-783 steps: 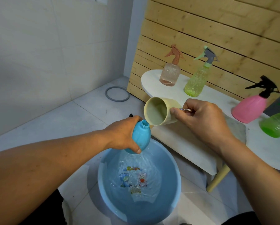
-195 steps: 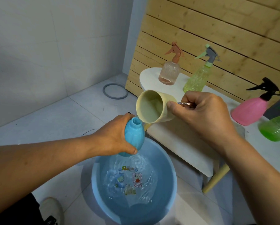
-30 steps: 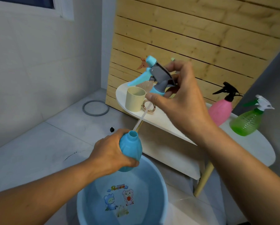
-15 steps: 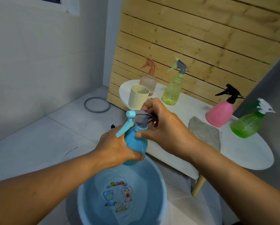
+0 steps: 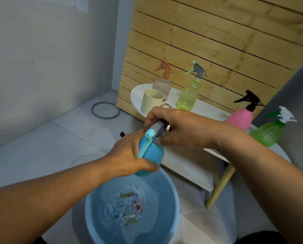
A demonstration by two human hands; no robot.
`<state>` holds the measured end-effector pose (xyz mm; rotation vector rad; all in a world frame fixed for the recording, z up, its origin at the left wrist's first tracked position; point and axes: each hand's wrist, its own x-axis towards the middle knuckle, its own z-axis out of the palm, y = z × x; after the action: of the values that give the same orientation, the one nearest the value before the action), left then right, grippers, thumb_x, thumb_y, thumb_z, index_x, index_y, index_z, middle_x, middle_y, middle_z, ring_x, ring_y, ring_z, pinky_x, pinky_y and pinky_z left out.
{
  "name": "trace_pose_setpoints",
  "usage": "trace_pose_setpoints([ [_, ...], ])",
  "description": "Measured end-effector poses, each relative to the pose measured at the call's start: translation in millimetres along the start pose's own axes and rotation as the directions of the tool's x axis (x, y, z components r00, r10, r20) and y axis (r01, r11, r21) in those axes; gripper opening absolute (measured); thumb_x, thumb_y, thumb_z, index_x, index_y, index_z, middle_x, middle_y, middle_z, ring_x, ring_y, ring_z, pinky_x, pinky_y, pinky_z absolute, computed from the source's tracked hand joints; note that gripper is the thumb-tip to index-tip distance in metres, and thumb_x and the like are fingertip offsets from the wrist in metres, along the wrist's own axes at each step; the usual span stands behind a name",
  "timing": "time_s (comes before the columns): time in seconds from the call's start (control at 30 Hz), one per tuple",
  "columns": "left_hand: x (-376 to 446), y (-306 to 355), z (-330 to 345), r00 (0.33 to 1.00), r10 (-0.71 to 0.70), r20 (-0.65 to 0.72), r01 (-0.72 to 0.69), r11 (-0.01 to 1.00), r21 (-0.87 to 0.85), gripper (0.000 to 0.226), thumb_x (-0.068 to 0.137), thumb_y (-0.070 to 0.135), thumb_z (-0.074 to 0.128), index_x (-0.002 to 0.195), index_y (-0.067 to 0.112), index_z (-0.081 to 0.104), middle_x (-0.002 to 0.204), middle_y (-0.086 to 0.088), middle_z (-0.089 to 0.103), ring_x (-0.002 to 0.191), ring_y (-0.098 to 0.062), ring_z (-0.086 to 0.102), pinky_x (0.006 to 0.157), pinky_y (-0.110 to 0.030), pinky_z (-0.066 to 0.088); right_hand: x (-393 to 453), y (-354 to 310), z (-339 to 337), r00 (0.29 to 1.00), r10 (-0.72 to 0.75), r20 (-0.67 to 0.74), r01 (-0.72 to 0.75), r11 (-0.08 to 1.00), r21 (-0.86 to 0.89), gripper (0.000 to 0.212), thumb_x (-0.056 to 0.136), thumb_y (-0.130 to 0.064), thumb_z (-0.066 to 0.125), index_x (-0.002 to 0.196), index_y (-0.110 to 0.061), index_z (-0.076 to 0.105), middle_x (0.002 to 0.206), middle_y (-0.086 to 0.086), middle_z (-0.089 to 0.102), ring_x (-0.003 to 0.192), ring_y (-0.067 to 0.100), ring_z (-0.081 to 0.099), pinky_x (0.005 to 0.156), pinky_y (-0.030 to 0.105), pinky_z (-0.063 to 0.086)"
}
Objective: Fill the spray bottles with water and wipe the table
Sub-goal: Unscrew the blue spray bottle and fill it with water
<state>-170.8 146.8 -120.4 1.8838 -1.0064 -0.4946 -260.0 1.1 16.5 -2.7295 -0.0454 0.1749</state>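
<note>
Two hands are meeting on one blue spray bottle (image 5: 151, 155), which we are holding above the blue basin (image 5: 132, 206) of rippling water, just in front of the white table (image 5: 207, 110). Our left hand (image 5: 129, 155) is wrapping the bottle's round body, fingers closed around it from the left. Our right hand (image 5: 180, 129) is pinching the grey trigger head (image 5: 156, 129) from above and to the right, fingertips closed on its collar. The bottle's long axis is standing nearly upright, tilting slightly toward us, so the head is lying directly on top of the neck; we judge that the coming twist is turning about this axis, with the right hand turning and the left bracing.

Compared with half a second earlier, the teal trigger lever (image 5: 144, 147) is pointing down across the left knuckles rather than out to the left, which suggests that the head is rotating onto its thread. One second earlier the head was lifted clear, its tube entering the neck. The cream cup (image 5: 151, 103) is standing on the table, with the four other bottles.
</note>
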Motion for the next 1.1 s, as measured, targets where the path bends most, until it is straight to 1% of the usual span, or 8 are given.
trace_pose_setpoints([
  [0.2, -3.6, 0.2, 4.0, 1.0, -0.021, -0.018, 0.019, 0.996, -0.092, 0.081, 0.041, 0.055, 0.094, 0.11, 0.059, 0.05, 0.106, 0.025, 0.062, 0.096, 0.0, 0.064, 0.074, -0.028, 0.062, 4.9, -1.6, -0.8, 0.992, 0.044, -0.122, -0.057, 0.993, -0.101, 0.057, 0.071, -0.044, 0.087, 0.111, -0.049, 0.046, 0.084, -0.013, 0.064, 0.074, 0.001, 0.061, 0.06, 0.02, 0.042],
  [0.37, -7.8, 8.9, -1.7, 0.998, 0.022, -0.065, -0.032, 0.987, -0.155, 0.076, 0.045, 0.051, 0.093, 0.106, 0.063, 0.05, 0.105, 0.035, 0.06, 0.092, 0.013, 0.062, 0.057, -0.012, 0.054, -1.6, 11.9, 20.9, 0.936, 0.112, -0.334, -0.035, 0.973, 0.227, 0.059, 0.071, -0.049, 0.087, 0.116, -0.047, 0.05, 0.077, -0.005, 0.065, 0.063, 0.003, 0.057, 0.059, 0.024, 0.046],
  [0.5, -8.1, 9.0, -2.7, 0.993, 0.006, -0.122, -0.024, 0.988, -0.152, 0.076, 0.042, 0.05, 0.091, 0.106, 0.061, 0.052, 0.102, 0.031, 0.064, 0.088, 0.008, 0.065, 0.062, -0.02, 0.059, -1.0, 11.8, 39.6, 0.877, 0.195, -0.438, -0.036, 0.938, 0.346, 0.037, 0.069, -0.049, 0.088, 0.093, -0.035, 0.063, 0.077, -0.015, 0.064, 0.065, -0.001, 0.055, 0.057, 0.012, 0.042],
  [0.6, -8.0, 8.1, -2.3, 0.985, -0.04, -0.165, 0.021, 0.993, -0.117, 0.08, 0.039, 0.054, 0.091, 0.11, 0.054, 0.055, 0.102, 0.022, 0.066, 0.09, 0.001, 0.066, 0.074, -0.034, 0.063, 2.1, 7.3, 53.7, 0.816, 0.249, -0.522, -0.082, 0.943, 0.322, 0.037, 0.07, -0.057, 0.084, 0.076, -0.032, 0.058, 0.067, -0.023, 0.059, 0.059, -0.003, 0.052, 0.05, 0.011, 0.038],
  [0.7, -7.9, 10.0, -2.5, 0.981, -0.048, -0.188, 0.028, 0.994, -0.108, 0.079, 0.039, 0.055, 0.09, 0.11, 0.053, 0.056, 0.103, 0.021, 0.067, 0.094, -0.002, 0.067, 0.08, -0.039, 0.062, 1.7, 4.4, 63.6, 0.772, 0.314, -0.553, -0.127, 0.928, 0.35, 0.047, 0.067, -0.067, 0.08, 0.084, -0.029, 0.057, 0.075, -0.015, 0.06, 0.064, 0.002, 0.053, 0.057, 0.022, 0.045],
  [0.87, -6.3, 12.0, -5.7, 0.978, -0.053, -0.202, 0.033, 0.994, -0.102, 0.094, 0.039, 0.056, 0.09, 0.125, 0.046, 0.054, 0.113, 0.013, 0.067, 0.103, -0.013, 0.067, 0.087, -0.046, 0.06, -5.2, 2.5, 66.5, 0.856, 0.269, -0.442, -0.027, 0.876, 0.482, 0.043, 0.075, -0.049, 0.07, 0.115, -0.032, 0.067, 0.108, -0.012, 0.064, 0.09, 0.002, 0.062, 0.076, 0.02, 0.051],
  [0.97, -7.6, 11.3, -5.2, 0.971, -0.055, -0.232, 0.034, 0.995, -0.093, 0.091, 0.039, 0.058, 0.091, 0.122, 0.045, 0.054, 0.113, 0.011, 0.065, 0.103, -0.015, 0.066, 0.086, -0.046, 0.06, -1.6, -0.6, 72.4, 0.795, 0.338, -0.504, -0.014, 0.841, 0.541, 0.029, 0.081, -0.035, 0.079, 0.107, -0.025, 0.073, 0.103, -0.007, 0.066, 0.084, 0.005, 0.062, 0.079, 0.03, 0.055],
  [1.1, -8.3, 13.0, -5.2, 0.96, -0.053, -0.274, 0.025, 0.994, -0.102, 0.087, 0.039, 0.06, 0.088, 0.119, 0.042, 0.058, 0.111, 0.008, 0.067, 0.103, -0.019, 0.067, 0.086, -0.049, 0.059, 4.8, -12.8, 85.3, 0.688, 0.488, -0.537, -0.043, 0.766, 0.641, 0.047, 0.068, -0.047, 0.089, 0.099, -0.023, 0.064, 0.102, 0.001, 0.067, 0.094, 0.019, 0.066, 0.085, 0.046, 0.058],
])
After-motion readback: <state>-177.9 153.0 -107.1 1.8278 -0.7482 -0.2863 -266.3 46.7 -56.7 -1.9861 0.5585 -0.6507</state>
